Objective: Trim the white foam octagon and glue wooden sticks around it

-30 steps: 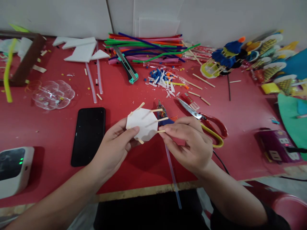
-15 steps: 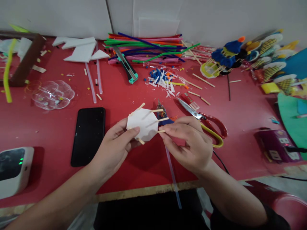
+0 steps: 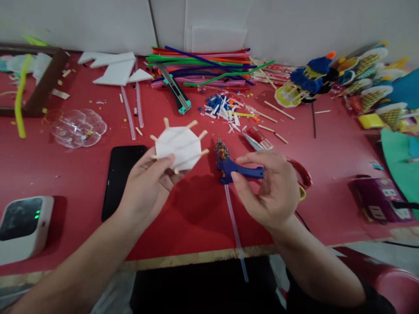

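My left hand (image 3: 149, 183) grips a white many-sided foam piece (image 3: 178, 148) by its near left edge, thumb on top. Several short wooden sticks (image 3: 203, 134) jut out around its rim. My right hand (image 3: 270, 185) is empty, thumb and fingers apart, beside the blue handle of a hot glue gun (image 3: 240, 170). The glue gun lies on the red table with its nozzle pointing away from me. A clear glue stick (image 3: 234, 226) runs out of its back and over the table's front edge. Whether my right fingers touch the handle, I cannot tell.
Scissors (image 3: 299, 172) lie partly behind my right hand. A black phone (image 3: 122, 174) and a white device (image 3: 24, 229) are at left. Farther back are a cutter knife (image 3: 176, 93), coloured pipe cleaners (image 3: 203, 65) and foam scraps (image 3: 114, 69). A purple power socket (image 3: 381, 198) sits right.
My right hand has let go of the stick at the foam's edge and opened over the glue gun. My left hand has carried the foam piece left and away from me, turning it.
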`<control>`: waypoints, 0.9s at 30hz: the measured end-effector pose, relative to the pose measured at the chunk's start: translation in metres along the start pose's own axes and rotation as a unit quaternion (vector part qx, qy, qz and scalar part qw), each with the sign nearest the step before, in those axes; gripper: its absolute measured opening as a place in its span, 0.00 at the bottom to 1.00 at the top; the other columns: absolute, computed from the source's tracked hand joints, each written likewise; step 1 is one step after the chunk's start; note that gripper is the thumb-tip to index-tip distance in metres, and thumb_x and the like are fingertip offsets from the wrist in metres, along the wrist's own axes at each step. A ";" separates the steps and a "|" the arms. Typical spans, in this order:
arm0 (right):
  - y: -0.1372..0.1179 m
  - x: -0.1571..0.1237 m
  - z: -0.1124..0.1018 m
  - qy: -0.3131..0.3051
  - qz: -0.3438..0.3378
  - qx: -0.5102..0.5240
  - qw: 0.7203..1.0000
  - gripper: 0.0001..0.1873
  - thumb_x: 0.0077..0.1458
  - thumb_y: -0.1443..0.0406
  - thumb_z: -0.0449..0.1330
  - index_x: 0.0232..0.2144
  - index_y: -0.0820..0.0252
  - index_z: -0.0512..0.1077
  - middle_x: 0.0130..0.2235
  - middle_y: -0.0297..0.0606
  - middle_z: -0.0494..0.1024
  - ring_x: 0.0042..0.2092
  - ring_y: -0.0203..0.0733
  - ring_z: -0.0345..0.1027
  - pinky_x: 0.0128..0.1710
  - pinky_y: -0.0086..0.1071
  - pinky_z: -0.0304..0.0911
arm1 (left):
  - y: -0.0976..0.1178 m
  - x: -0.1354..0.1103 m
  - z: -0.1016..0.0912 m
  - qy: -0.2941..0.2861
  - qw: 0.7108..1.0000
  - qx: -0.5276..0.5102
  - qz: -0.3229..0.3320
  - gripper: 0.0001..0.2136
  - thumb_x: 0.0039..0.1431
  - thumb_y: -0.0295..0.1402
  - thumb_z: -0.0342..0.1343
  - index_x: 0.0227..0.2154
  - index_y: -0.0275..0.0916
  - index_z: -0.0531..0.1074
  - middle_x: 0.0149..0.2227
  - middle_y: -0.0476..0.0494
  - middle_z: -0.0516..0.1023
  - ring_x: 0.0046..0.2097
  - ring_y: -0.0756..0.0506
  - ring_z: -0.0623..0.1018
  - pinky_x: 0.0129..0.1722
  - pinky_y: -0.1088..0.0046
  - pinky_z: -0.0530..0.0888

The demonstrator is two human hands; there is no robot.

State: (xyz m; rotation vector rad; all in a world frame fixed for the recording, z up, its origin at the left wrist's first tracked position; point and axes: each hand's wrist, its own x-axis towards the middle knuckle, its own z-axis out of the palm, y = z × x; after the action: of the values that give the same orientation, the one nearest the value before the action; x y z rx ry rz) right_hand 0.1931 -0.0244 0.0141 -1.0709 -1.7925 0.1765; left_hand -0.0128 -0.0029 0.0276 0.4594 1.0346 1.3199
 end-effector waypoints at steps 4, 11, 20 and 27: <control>0.005 0.004 0.005 -0.027 -0.062 -0.084 0.994 0.09 0.59 0.74 0.61 0.39 0.56 0.74 0.35 0.38 0.80 0.39 0.45 0.72 0.45 0.43 0.67 | 0.010 0.013 -0.004 0.069 0.995 -0.051 0.052 0.09 0.55 0.18 0.57 0.24 0.38 0.73 0.33 0.47 0.84 0.34 0.48 0.83 0.35 0.73 0.82; -0.015 0.013 0.016 -0.255 -0.061 -0.213 0.941 0.09 0.64 0.69 0.57 0.36 0.59 0.78 0.39 0.42 0.80 0.44 0.49 0.66 0.47 0.42 0.62 | 0.011 0.015 -0.004 0.091 0.992 -0.076 0.053 0.10 0.57 0.18 0.55 0.23 0.37 0.71 0.26 0.50 0.80 0.32 0.50 0.81 0.35 0.75 0.80; -0.031 0.054 0.074 -0.418 -0.059 -0.291 0.859 0.15 0.67 0.73 0.50 0.46 0.65 0.76 0.43 0.50 0.80 0.50 0.51 0.67 0.49 0.40 0.60 | 0.006 0.012 -0.006 0.053 0.993 -0.079 0.069 0.08 0.51 0.20 0.60 0.25 0.41 0.72 0.32 0.49 0.83 0.36 0.48 0.81 0.39 0.72 0.80; -0.029 0.037 0.051 -0.410 -0.072 -0.255 0.873 0.11 0.62 0.73 0.56 0.40 0.64 0.78 0.40 0.48 0.79 0.46 0.51 0.68 0.45 0.41 0.61 | 0.011 0.000 -0.004 0.002 0.997 -0.069 0.043 0.12 0.49 0.18 0.63 0.26 0.43 0.70 0.33 0.57 0.84 0.41 0.50 0.82 0.45 0.72 0.79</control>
State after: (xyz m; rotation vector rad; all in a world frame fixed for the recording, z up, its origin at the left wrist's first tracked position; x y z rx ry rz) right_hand 0.1314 0.0023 0.0306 -1.3320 -2.7895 0.0629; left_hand -0.0226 -0.0014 0.0344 0.4015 0.9280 1.4595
